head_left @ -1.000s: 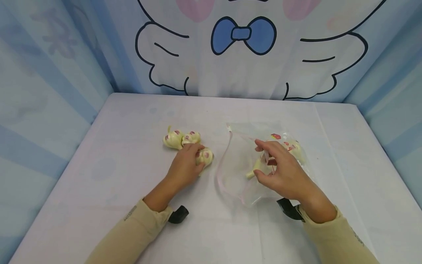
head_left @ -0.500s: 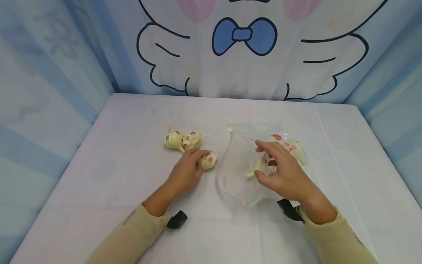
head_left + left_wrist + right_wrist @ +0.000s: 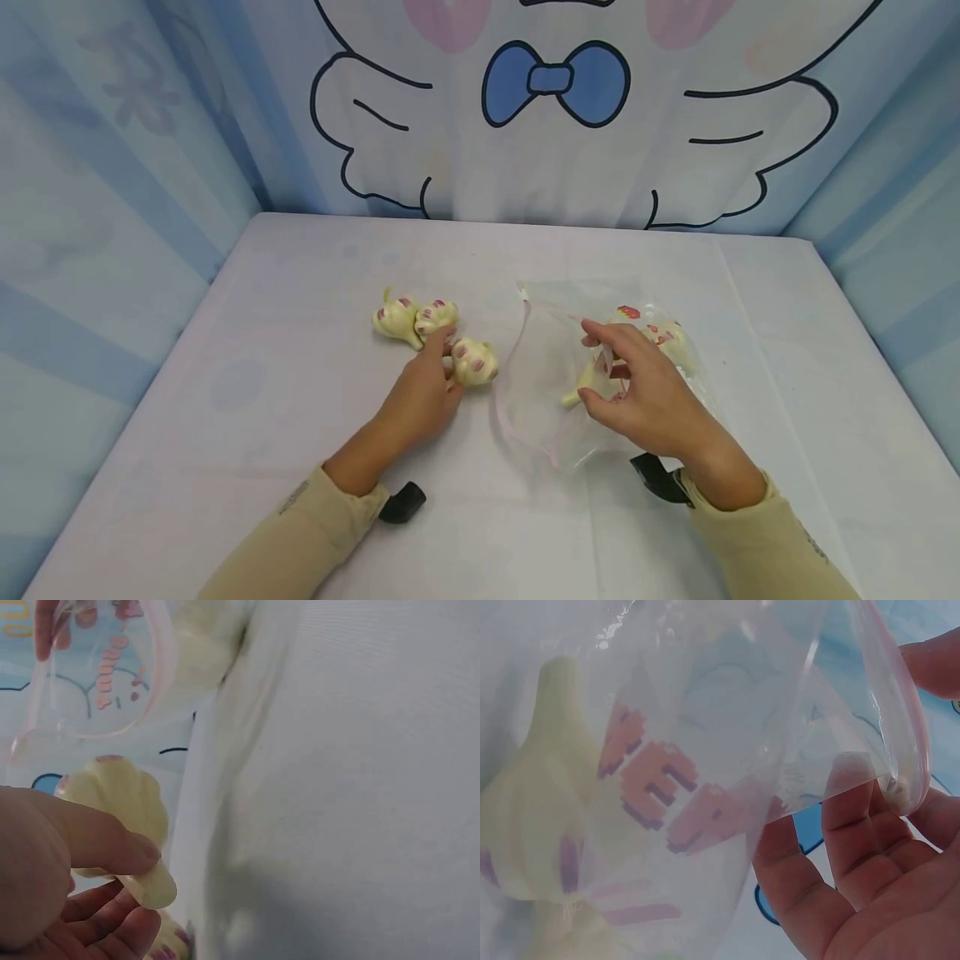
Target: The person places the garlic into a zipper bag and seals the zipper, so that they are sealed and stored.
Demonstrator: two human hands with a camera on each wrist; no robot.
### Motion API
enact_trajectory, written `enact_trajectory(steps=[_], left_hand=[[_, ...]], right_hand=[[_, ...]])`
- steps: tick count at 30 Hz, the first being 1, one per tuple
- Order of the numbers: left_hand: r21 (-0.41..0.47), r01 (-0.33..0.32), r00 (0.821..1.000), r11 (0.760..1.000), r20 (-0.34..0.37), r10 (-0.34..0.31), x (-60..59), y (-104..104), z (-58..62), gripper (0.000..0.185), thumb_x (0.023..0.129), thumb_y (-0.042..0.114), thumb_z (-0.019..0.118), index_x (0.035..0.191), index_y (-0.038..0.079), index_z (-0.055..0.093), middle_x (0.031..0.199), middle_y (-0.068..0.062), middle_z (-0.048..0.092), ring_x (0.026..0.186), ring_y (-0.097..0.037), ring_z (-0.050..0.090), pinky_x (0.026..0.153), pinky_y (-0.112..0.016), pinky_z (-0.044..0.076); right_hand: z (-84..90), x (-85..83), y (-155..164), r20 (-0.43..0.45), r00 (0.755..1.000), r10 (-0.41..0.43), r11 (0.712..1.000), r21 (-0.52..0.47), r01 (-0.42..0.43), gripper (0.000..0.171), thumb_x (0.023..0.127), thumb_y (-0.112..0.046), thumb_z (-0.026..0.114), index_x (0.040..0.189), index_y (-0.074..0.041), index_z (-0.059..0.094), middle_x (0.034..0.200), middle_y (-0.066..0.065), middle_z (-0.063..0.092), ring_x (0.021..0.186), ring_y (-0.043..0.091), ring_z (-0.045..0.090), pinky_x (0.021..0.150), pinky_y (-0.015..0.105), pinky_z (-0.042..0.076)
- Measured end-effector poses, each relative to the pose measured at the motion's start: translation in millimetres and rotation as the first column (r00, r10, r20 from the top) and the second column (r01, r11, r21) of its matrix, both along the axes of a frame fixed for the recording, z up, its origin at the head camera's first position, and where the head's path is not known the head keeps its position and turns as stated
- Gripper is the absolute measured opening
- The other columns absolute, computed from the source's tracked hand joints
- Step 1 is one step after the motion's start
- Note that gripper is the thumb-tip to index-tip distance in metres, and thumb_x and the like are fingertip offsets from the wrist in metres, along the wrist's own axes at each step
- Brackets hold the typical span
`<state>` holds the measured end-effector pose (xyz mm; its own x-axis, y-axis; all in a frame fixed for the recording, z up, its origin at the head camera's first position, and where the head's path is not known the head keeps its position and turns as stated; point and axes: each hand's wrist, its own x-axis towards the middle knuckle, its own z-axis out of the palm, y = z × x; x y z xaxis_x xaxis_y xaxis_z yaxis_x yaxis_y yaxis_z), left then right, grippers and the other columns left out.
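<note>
The left hand (image 3: 423, 392) pinches one garlic bulb (image 3: 474, 361) between thumb and fingers (image 3: 112, 844). In the left wrist view the thumb lies on top of the pale yellow bulb and the other fingers curl under it. This bulb sits on the white counter (image 3: 300, 433), just left of the bag's open mouth. Two more garlic bulbs (image 3: 412, 318) lie side by side a little farther back, touching each other and close to the left fingertips. All three are pale yellow with small purple marks.

The right hand (image 3: 652, 400) holds the clear plastic bag (image 3: 540, 383). Its fingers (image 3: 855, 832) are bent and pinch the pink zip edge of the bag, lifting the top side so the mouth stands open toward the left hand. The bag lies on the counter in the middle right. It has red letters printed on it. Inside the bag there is more garlic (image 3: 532, 817), seen through the plastic near the right hand.

Both arms wear tan sleeves (image 3: 757, 542), and a black strap (image 3: 405, 502) shows at each wrist. Behind the counter hangs a blue and white curtain (image 3: 555, 125) with a cartoon drawing that has a blue bow (image 3: 555, 81).
</note>
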<state>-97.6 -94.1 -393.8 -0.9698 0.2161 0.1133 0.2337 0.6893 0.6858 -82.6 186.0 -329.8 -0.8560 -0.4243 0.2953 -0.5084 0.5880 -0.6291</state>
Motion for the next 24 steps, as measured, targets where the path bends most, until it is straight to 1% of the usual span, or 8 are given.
enact_trajectory(steps=[2,3,6,11,14,18,21,24], left_hand=[[0.013,-0.031,0.999,0.999,0.026,0.031,0.3,-1.7,6.0,0.064,0.086,-0.005,0.072,0.142,-0.003,0.042,0.118,-0.018,0.066,0.1,-0.025,0.067,0.083,-0.039,0.054],[0.01,-0.037,0.999,0.999,0.032,0.037,0.7,-2.8,9.1,0.06,0.087,-0.003,0.073,0.14,-0.002,0.045,0.116,-0.017,0.068,0.1,-0.025,0.067,0.083,-0.039,0.055],[-0.009,-0.031,0.999,0.999,0.013,0.031,2.0,-7.8,18.1,0.05,0.088,0.002,0.075,0.134,-0.001,0.053,0.112,-0.014,0.071,0.103,-0.025,0.068,0.085,-0.039,0.055],[-0.03,0.0,0.996,1.0,-0.089,-0.002,9.2,-18.6,32.6,0.043,0.089,0.006,0.077,0.129,0.0,0.064,0.111,-0.01,0.072,0.102,-0.024,0.068,0.079,-0.04,0.055],[-0.027,0.01,0.985,1.0,-0.171,-0.015,14.5,-22.7,41.1,0.039,0.087,0.006,0.078,0.125,0.0,0.068,0.11,-0.01,0.072,0.1,-0.024,0.068,0.076,-0.039,0.054],[-0.008,0.037,0.967,0.999,-0.253,-0.037,18.9,-23.1,51.5,0.034,0.085,0.004,0.079,0.118,0.0,0.072,0.112,-0.012,0.072,0.102,-0.025,0.068,0.081,-0.04,0.056],[-0.008,0.069,0.962,0.998,-0.263,-0.069,20.1,-21.7,56.4,0.03,0.086,0.004,0.079,0.115,0.001,0.074,0.112,-0.01,0.072,0.104,-0.025,0.067,0.085,-0.04,0.055],[0.002,0.108,0.963,0.994,-0.247,-0.104,21.1,-19.1,58.6,0.027,0.087,0.004,0.077,0.114,0.002,0.074,0.109,-0.008,0.072,0.097,-0.022,0.067,0.079,-0.036,0.055]], right_hand=[[-0.4,0.1,-0.1,-0.004,1.0,0.0,1.0,0.002,0.0,0.066,0.08,0.003,0.076,0.142,0.001,0.05,0.121,0.008,0.059,0.095,0.016,0.055,0.081,0.036,0.057],[-0.6,0.1,-0.1,-0.005,1.0,-0.001,1.0,0.003,0.001,0.067,0.08,0.003,0.076,0.142,0.001,0.05,0.121,0.008,0.059,0.095,0.016,0.054,0.081,0.036,0.057],[-1.1,-0.1,-0.3,-0.008,1.0,-0.005,1.0,0.007,0.005,0.067,0.08,0.003,0.076,0.142,0.0,0.05,0.121,0.009,0.059,0.094,0.015,0.054,0.081,0.038,0.057],[-1.5,-0.9,-0.7,-0.002,1.0,0.001,1.0,0.005,-0.001,0.067,0.08,0.003,0.076,0.142,0.0,0.05,0.122,0.009,0.059,0.095,0.015,0.054,0.081,0.04,0.057],[-1.1,-1.0,-0.2,-0.004,1.0,0.005,1.0,0.006,-0.005,0.067,0.081,0.003,0.076,0.142,0.0,0.05,0.122,0.01,0.059,0.095,0.016,0.054,0.081,0.039,0.057],[0.0,-0.5,0.3,0.002,1.0,0.0,1.0,0.012,0.0,0.067,0.081,0.002,0.076,0.142,0.0,0.05,0.122,0.01,0.059,0.096,0.016,0.054,0.082,0.038,0.057],[0.2,0.1,-0.1,0.015,1.0,-0.005,1.0,0.013,0.005,0.067,0.081,0.001,0.076,0.143,0.0,0.049,0.122,0.009,0.059,0.097,0.017,0.054,0.082,0.04,0.057],[0.3,0.4,-0.4,0.017,1.0,-0.006,1.0,0.011,0.006,0.067,0.082,0.001,0.076,0.143,0.0,0.049,0.123,0.009,0.059,0.098,0.018,0.054,0.082,0.041,0.057]])
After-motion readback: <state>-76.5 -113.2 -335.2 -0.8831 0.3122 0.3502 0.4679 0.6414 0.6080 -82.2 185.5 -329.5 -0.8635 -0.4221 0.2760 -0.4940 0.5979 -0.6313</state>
